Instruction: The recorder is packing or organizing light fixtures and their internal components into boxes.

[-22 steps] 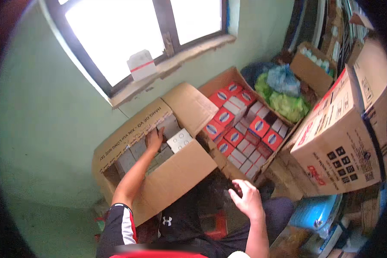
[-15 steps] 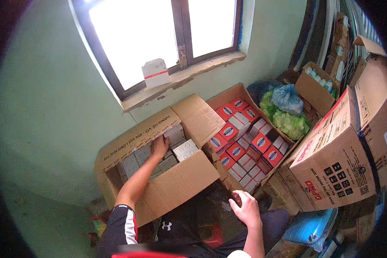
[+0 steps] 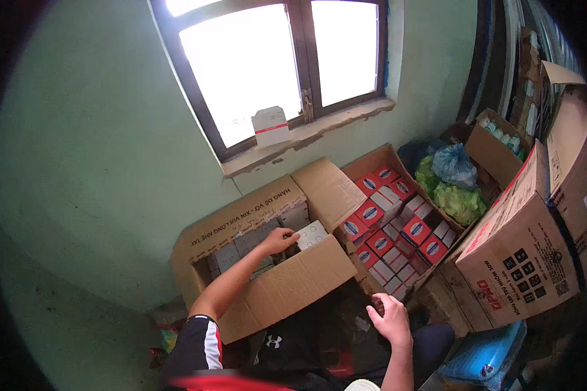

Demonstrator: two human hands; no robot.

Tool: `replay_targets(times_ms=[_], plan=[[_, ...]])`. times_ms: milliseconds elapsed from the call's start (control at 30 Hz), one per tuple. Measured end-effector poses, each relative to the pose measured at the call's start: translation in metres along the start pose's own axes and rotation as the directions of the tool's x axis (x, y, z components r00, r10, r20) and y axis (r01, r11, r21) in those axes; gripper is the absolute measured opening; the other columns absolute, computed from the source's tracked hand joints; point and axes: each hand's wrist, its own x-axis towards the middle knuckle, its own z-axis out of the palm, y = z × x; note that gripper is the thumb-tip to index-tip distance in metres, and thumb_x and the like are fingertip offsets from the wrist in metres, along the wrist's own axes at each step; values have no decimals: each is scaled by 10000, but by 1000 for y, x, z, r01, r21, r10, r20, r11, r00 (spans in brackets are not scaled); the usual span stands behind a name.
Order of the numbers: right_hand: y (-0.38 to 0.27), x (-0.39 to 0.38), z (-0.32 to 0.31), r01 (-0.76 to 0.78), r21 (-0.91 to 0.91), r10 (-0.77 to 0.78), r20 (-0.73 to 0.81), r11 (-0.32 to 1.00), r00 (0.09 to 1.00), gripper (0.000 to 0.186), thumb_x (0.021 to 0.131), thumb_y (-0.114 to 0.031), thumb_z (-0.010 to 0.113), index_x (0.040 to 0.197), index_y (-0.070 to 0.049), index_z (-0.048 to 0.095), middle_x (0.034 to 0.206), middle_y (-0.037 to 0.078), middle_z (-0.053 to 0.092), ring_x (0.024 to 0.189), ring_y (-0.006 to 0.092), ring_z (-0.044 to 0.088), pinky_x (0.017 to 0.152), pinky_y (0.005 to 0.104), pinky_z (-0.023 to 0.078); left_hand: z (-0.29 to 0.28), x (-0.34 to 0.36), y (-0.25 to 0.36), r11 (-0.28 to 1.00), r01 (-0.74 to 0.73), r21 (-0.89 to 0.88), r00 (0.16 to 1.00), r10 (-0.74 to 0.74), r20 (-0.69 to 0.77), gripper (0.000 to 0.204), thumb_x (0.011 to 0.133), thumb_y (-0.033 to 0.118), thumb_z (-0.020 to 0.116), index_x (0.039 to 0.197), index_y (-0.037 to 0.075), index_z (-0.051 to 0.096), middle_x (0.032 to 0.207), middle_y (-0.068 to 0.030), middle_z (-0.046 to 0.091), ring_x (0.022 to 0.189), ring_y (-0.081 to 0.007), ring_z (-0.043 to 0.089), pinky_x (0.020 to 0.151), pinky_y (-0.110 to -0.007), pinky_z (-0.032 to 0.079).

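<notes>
My left hand [image 3: 280, 241] reaches into the open cardboard carton [image 3: 306, 274]. Its fingers are closed at the left edge of a small white box [image 3: 312, 234] with round marks on top, partly covering it. Grey-white boxes [image 3: 228, 256] stand packed to the left inside the carton, and a dark gap shows under my hand. My right hand [image 3: 391, 319] hangs above my knee with fingers loosely bent and apart, holding nothing. It is nearest to the front corner of a second carton [image 3: 370, 280], which holds red-and-white boxes [image 3: 379, 243] in rows.
A white box with a red stripe [image 3: 270, 126] stands on the window sill [image 3: 332, 125]. Tied plastic bags [image 3: 456, 182] lie behind the second carton. A large printed carton [image 3: 515, 260] leans at the right, with a blue plastic-wrapped pack [image 3: 486, 355] below it.
My left hand has moved right inside the carton, from the grey-white boxes to the white box with round marks. The view has shifted, while my right hand keeps much the same pose.
</notes>
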Motion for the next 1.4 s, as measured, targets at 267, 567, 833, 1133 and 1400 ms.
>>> replay_targets(times_ms=[267, 567, 833, 1133, 1400], plan=[[-7, -6, 7, 56, 7, -56, 3, 998, 998, 389, 910, -255, 812, 1222, -39, 727, 1069, 172, 756, 928, 326, 750, 856, 436, 607, -4, -1, -42, 980, -147, -131, 988, 152, 31, 482, 1037, 457, 681, 1210, 10, 729, 1110, -103, 768, 1038, -199, 683, 930, -371, 538], [5, -17, 3, 77, -25, -79, -61, 997, 995, 381, 914, -250, 811, 1219, -40, 724, 1068, 166, 758, 963, 330, 757, 857, 439, 610, -18, -26, -17, 934, -90, -347, 985, 33, -167, 327, 1094, 355, 621, 1083, 32, 673, 934, 13, 655, 909, -106, 560, 827, -313, 482], [-18, -22, 10, 195, 119, -191, -45, 974, 981, 432, 909, -282, 834, 1264, -66, 718, 1128, 170, 756, 1034, 306, 759, 893, 419, 609, -106, -200, 102, 926, -279, -253, 921, 183, -344, 308, 1102, 297, 621, 1019, 8, 687, 908, 21, 687, 857, -88, 603, 761, -282, 487], [-59, -43, 71, 236, 732, -289, -56, 640, 956, 515, 1021, -280, 776, 1416, -23, 570, 1254, 60, 680, 1159, 133, 625, 1000, 317, 507, -1, -237, 159, 741, -102, -663, 872, 387, 299, 300, 1119, 297, 601, 1083, 19, 707, 980, 47, 648, 973, -41, 562, 832, -238, 471], [-35, -22, 86, 118, 925, 235, -212, 361, 948, 644, 1113, -612, 495, 1392, -37, 575, 1284, 103, 646, 1175, 197, 634, 1023, 365, 514, 119, -262, 244, 786, -594, 172, 635, 589, -500, 443, 978, 66, 645, 1416, 9, 607, 1435, -219, 609, 1357, -398, 577, 1137, -480, 464]])
